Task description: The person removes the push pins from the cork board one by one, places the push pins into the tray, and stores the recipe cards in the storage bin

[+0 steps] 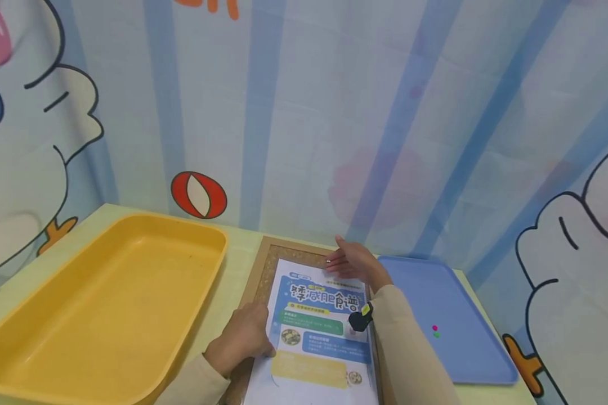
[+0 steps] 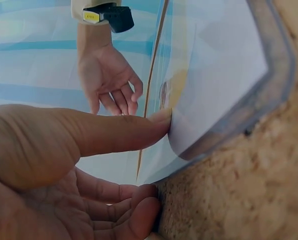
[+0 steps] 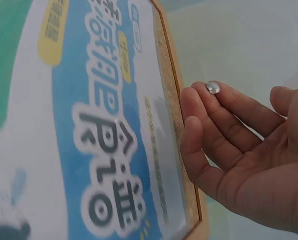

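Note:
A printed sheet (image 1: 309,365) with a blue heading and colored text boxes lies on a framed cork board (image 1: 267,270), inside a clear sleeve (image 2: 281,65). My left hand (image 1: 245,336) is at the left side of the sheet. In the left wrist view its thumb (image 2: 124,132) presses the sleeve, which bends there, while curled fingertips meet the sleeve's edge beside the cork. At the board's top right edge hovers my right hand (image 1: 357,263), palm turned inward, thumb apart and fingers loosely bent. A small shiny rounded piece (image 3: 212,87) sits at its fingertips.
On the left stands a large yellow tray (image 1: 222,239). A shallow blue tray (image 1: 436,287) is on the right, partly behind the right forearm, with tiny pink (image 1: 434,328) and green (image 1: 436,334) pieces. A printed curtain (image 1: 304,112) hangs behind the table.

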The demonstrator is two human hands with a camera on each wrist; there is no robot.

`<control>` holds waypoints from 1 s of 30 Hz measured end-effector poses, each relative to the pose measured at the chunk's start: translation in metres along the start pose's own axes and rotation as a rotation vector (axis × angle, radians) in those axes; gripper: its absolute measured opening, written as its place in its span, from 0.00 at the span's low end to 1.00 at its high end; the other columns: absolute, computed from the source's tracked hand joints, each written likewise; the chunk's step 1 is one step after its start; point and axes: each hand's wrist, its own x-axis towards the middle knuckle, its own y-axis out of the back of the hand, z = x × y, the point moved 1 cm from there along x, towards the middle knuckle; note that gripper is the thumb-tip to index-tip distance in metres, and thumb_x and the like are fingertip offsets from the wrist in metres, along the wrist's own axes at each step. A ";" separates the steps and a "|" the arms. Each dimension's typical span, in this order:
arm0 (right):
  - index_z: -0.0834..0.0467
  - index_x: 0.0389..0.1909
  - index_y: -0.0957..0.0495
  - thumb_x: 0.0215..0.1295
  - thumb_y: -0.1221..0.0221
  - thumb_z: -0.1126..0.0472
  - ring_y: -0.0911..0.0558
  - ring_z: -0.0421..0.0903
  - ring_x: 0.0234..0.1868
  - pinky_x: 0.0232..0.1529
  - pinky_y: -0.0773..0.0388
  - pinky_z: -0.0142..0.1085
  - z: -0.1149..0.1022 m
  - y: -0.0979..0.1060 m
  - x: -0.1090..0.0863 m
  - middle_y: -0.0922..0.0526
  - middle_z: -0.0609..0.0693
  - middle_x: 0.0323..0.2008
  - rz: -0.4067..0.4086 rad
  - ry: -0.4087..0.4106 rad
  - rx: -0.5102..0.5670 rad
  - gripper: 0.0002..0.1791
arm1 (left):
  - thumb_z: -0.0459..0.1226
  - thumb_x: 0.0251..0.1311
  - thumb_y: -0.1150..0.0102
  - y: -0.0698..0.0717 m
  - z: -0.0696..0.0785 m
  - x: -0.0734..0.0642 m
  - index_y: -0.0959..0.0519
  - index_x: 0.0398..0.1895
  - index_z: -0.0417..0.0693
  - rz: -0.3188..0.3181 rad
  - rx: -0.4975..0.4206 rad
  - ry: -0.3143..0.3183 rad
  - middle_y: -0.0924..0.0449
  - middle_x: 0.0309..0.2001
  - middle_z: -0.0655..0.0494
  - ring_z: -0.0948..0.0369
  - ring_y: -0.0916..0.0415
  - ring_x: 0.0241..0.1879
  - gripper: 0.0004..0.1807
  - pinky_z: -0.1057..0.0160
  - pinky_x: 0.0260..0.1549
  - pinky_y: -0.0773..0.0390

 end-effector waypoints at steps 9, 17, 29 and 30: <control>0.70 0.54 0.23 0.78 0.61 0.39 0.12 0.45 0.38 0.42 0.20 0.37 0.021 0.042 -0.016 0.12 0.57 0.41 0.035 0.008 0.043 0.37 | 0.27 0.31 0.20 -0.001 -0.009 -0.001 0.18 0.44 0.40 0.028 -0.060 -0.083 0.17 0.31 0.52 0.55 0.23 0.30 0.29 0.53 0.33 0.20; 0.72 0.57 0.26 0.80 0.64 0.42 0.13 0.46 0.41 0.42 0.20 0.37 0.034 0.071 -0.029 0.15 0.65 0.51 0.041 0.017 0.061 0.37 | 0.22 0.54 0.36 0.001 -0.014 -0.001 0.28 0.40 0.37 -0.086 -0.335 0.010 0.27 0.28 0.48 0.57 0.26 0.25 0.13 0.63 0.18 0.26; 0.72 0.60 0.28 0.80 0.65 0.42 0.14 0.47 0.45 0.47 0.20 0.39 0.044 0.097 -0.040 0.15 0.61 0.50 0.051 0.015 0.068 0.37 | 0.19 0.64 0.59 -0.007 -0.033 -0.005 0.32 0.51 0.36 -0.191 -0.832 0.059 0.23 0.32 0.48 0.59 0.30 0.22 0.14 0.66 0.19 0.29; 0.72 0.60 0.29 0.79 0.65 0.41 0.14 0.47 0.45 0.49 0.21 0.40 0.046 0.100 -0.042 0.15 0.61 0.51 0.060 0.010 0.067 0.37 | 0.19 0.64 0.59 -0.008 -0.033 -0.006 0.32 0.51 0.36 -0.192 -0.847 0.064 0.24 0.31 0.50 0.61 0.32 0.21 0.15 0.66 0.18 0.30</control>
